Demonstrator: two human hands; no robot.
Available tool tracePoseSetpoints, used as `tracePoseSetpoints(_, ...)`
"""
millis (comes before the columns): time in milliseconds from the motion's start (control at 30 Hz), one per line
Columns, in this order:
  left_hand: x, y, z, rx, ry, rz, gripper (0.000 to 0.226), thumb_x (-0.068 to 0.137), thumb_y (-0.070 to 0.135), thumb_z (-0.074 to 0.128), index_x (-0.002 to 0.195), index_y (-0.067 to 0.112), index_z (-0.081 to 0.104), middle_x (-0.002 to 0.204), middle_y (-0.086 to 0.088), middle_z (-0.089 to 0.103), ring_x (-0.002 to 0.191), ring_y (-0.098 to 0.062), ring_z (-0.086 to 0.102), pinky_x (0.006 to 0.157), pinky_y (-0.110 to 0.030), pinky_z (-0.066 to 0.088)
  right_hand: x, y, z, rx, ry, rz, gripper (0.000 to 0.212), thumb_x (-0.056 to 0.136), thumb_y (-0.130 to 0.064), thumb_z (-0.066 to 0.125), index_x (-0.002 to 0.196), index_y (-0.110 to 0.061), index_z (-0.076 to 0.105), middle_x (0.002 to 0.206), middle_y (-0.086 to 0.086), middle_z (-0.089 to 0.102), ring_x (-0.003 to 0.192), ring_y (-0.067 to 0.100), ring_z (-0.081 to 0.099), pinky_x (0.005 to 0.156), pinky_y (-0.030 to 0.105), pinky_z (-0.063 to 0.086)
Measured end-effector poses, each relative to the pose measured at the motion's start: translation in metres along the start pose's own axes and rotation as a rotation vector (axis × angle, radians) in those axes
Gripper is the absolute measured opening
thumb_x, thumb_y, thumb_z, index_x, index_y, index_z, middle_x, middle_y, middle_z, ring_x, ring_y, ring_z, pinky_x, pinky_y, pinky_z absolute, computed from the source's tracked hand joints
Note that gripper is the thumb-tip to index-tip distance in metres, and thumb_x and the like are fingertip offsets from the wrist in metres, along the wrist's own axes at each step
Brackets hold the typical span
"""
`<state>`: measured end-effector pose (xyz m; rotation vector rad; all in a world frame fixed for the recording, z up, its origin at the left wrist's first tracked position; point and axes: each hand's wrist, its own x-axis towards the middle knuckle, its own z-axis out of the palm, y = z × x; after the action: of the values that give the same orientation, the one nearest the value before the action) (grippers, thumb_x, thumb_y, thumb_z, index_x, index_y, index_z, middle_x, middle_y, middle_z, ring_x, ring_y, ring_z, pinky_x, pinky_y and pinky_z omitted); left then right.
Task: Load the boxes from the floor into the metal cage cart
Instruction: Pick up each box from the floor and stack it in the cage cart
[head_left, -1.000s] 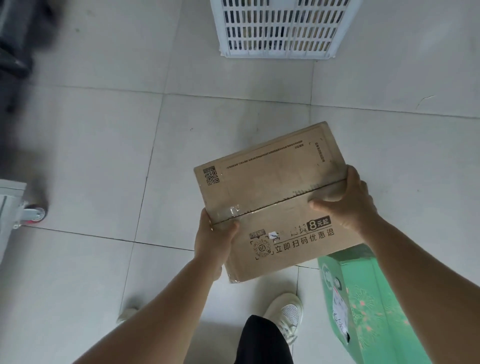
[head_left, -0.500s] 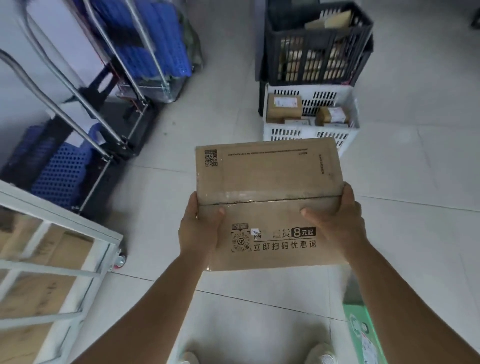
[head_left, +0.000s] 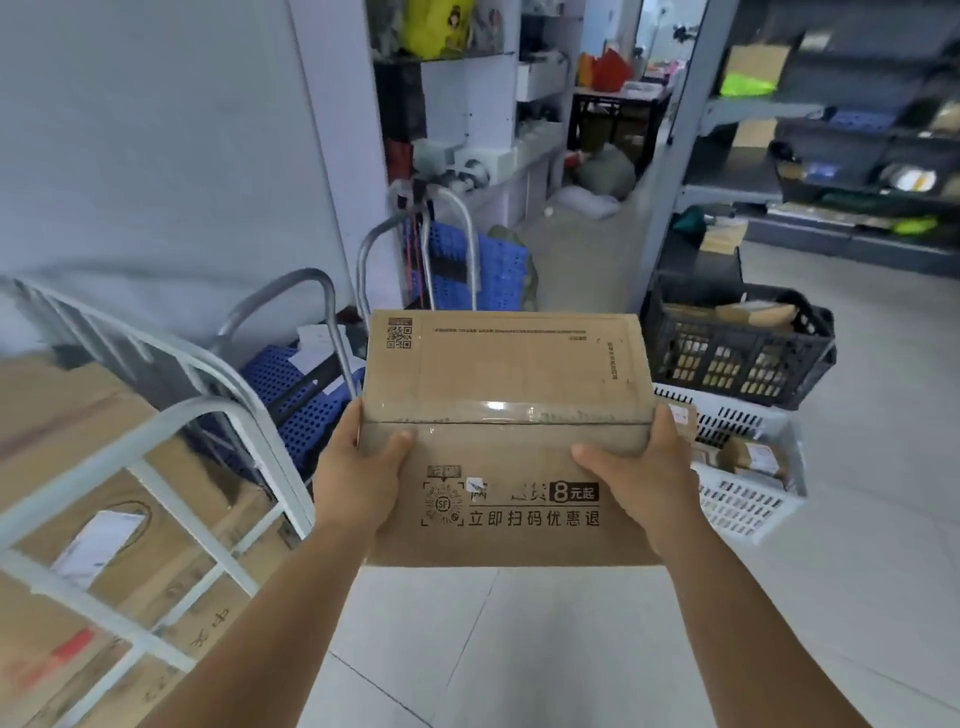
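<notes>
Higher now: one box (head_left: 506, 410), two hands

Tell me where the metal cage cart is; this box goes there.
In the head view, the metal cage cart stands at lower left, already holding cardboard boxes, left of the carried box.

Two hands, the left hand (head_left: 358, 483) and the right hand (head_left: 644, 478), hold one cardboard box (head_left: 506, 415). One white metal cage cart (head_left: 171, 426) stands by. On the floor: one black crate (head_left: 737, 358), one white crate (head_left: 748, 499). Two blue perforated trolleys (head_left: 306, 400) appear.
</notes>
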<state>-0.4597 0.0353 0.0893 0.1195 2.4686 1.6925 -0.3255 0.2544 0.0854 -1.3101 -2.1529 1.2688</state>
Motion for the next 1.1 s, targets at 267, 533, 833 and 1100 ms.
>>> tracePoseSetpoints(267,-0.02,0.041,-0.1,-0.056,0.332,0.007,0.065,0.088,0.037,0.064,0.146,0.032,0.037,0.113,0.008,0.058,0.104,-0.019,0.056,0.095,-0.037,0.046,-0.02,-0.115,0.022,-0.009,-0.178,-0.29,0.1,0.037,-0.071,0.066,0.127,-0.04,0.035,0.12,-0.001,0.05,0.11,0.03,0.052,0.094,0.052,0.047)
tracePoseSetpoints(533,-0.051,0.056,-0.203,-0.116,0.619,0.028,0.067,0.086,0.038,0.067,0.146,0.027,0.039,0.129,0.005,0.058,0.113,-0.021,0.057,0.1,-0.042,0.047,-0.076,-0.211,0.064,0.017,-0.311,-0.552,0.102,0.045,-0.067,0.072,0.136,-0.039,0.033,0.127,0.003,0.047,0.118,0.034,0.049,0.095,0.055,0.047)
tracePoseSetpoints(833,-0.075,0.037,-0.358,-0.14,0.854,0.047,0.062,0.082,0.04,0.068,0.14,0.035,0.044,0.116,0.014,0.06,0.102,-0.015,0.06,0.095,-0.04,0.05,-0.18,-0.303,0.166,0.062,-0.47,-0.757,0.079,0.067,-0.052,0.079,0.129,-0.037,0.032,0.121,0.005,0.045,0.116,0.036,0.048,0.092,0.055,0.047)
tracePoseSetpoints(1100,-0.09,-0.005,-0.508,-0.115,1.012,0.004,0.064,0.088,0.034,0.065,0.146,0.034,0.037,0.122,0.014,0.054,0.108,-0.013,0.053,0.092,-0.032,0.044,-0.293,-0.369,0.278,0.086,-0.626,-0.829,0.096,0.065,-0.055,0.078,0.143,-0.039,0.023,0.13,0.004,0.041,0.122,0.037,0.045,0.094,0.057,0.047)
